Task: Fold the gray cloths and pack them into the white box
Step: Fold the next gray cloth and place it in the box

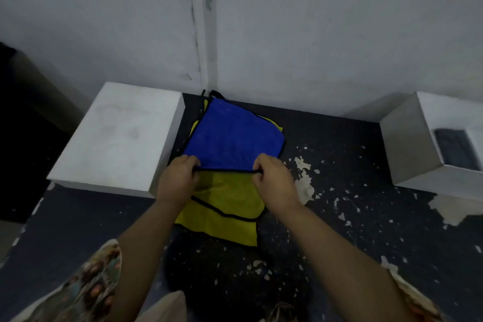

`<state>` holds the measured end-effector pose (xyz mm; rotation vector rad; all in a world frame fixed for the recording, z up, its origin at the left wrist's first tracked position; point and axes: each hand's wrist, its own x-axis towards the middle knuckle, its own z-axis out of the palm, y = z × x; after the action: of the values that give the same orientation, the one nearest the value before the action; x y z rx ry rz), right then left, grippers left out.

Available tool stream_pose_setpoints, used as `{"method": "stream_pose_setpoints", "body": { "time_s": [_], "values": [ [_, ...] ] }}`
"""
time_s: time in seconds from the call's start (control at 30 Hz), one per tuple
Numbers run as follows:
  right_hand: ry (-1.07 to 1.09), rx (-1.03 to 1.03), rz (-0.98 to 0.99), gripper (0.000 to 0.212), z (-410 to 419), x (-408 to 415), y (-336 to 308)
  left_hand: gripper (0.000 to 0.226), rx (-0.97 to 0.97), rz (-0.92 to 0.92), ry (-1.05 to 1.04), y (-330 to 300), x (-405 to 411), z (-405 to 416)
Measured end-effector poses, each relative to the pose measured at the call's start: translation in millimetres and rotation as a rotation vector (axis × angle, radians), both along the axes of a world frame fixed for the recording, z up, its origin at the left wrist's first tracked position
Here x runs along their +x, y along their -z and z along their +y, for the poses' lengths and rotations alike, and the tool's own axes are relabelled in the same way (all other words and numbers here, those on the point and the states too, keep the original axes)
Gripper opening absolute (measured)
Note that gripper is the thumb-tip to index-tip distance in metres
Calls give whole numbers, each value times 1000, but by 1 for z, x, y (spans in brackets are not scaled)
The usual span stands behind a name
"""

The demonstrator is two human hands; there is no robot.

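A cloth with a blue face [232,136] and a yellow face [230,206], edged in black, lies on the dark floor. My left hand [177,178] and my right hand [271,178] each pinch its black-trimmed near edge and hold it stretched between them above the yellow part. More yellow cloth peeks out under the blue face. An open white box [410,144] stands at the right with a dark gray folded cloth [456,149] inside. No gray cloth lies loose in view.
A closed white box or lid [117,136] sits just left of the cloth. A white wall stands behind. The dark floor [339,204] has flaking pale patches. My patterned sleeves show at the bottom.
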<state>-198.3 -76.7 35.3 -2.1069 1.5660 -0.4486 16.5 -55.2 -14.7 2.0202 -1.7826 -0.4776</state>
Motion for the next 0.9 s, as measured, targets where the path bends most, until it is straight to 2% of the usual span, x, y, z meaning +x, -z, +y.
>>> {"method": "stream_pose_setpoints", "body": {
  "time_s": [0.1, 0.27, 0.4, 0.53, 0.8, 0.9],
  "values": [
    [16, -71, -66, 15, -16, -9, -29, 15, -63, 101, -31, -20, 8, -18],
    [99, -162, -135, 23, -53, -40, -74, 15, -214, 146, -119, -74, 9, -54],
    [131, -314, -160, 21, -76, -72, -121, 11, -350, 160, -19, -134, 0, -77],
    [134, -406, -185, 17, -89, -107, -174, 16, -403, 177, 41, -190, -16, -90],
    [141, -398, -160, 15, -91, -185, -251, 19, -535, 27, 148, -274, -68, -89],
    [153, -355, -146, 14, -87, -209, -260, 18, -527, 39, 161, -288, -88, -87]
  ]
}}
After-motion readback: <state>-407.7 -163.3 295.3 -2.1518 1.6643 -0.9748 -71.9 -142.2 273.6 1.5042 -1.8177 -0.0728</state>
